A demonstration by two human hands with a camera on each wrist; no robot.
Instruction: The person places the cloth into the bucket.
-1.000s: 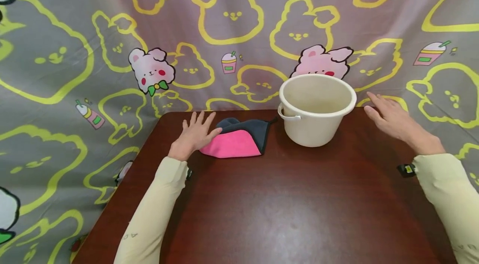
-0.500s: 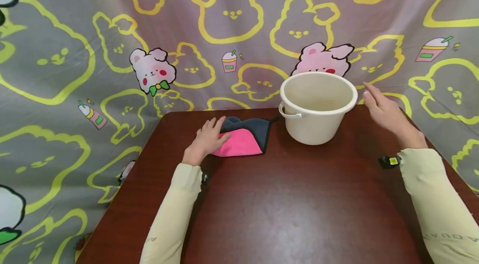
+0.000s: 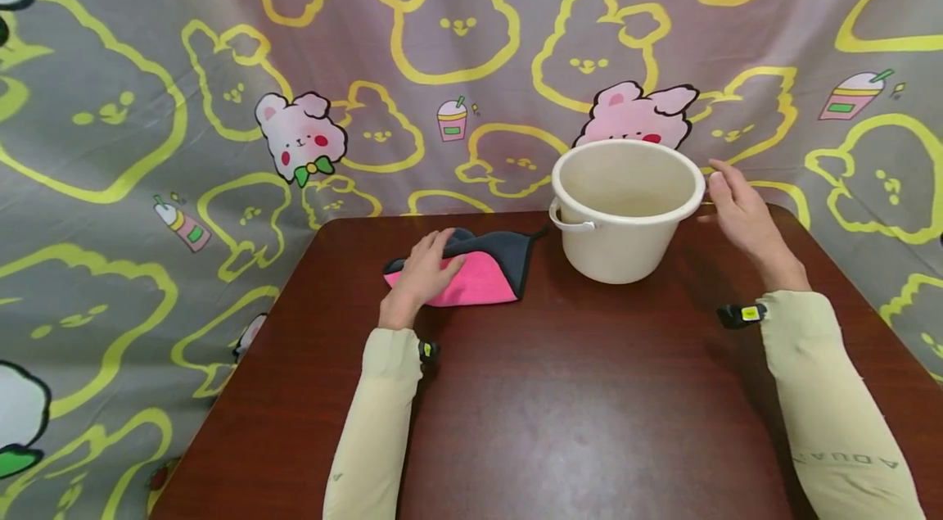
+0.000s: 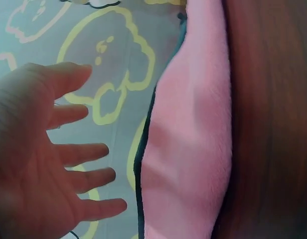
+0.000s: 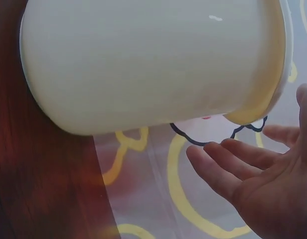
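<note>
A pink and dark grey cloth point(image 3: 475, 278) lies partly folded on the table, its pink side point(image 4: 193, 129) large in the left wrist view. Over the cloth's left part hovers my left hand point(image 3: 427, 270), fingers spread and apart from the fabric in the left wrist view point(image 4: 39, 159). The cream bucket point(image 3: 619, 246) stands upright at the back, its handle hanging on the left side. Just right of its rim is my right hand point(image 3: 747, 213), fingers extended toward the bucket wall point(image 5: 143, 64). Nothing is held in either hand.
The dark brown table point(image 3: 560, 422) has its back edge close to a grey patterned curtain point(image 3: 457, 37), which also hangs along the left side. A wrist camera point(image 3: 740, 315) sits below the right wrist.
My left hand has moved right over the cloth, from its left edge. My right hand has moved left, closer to the bucket's rim. Cloth and bucket stay put.
</note>
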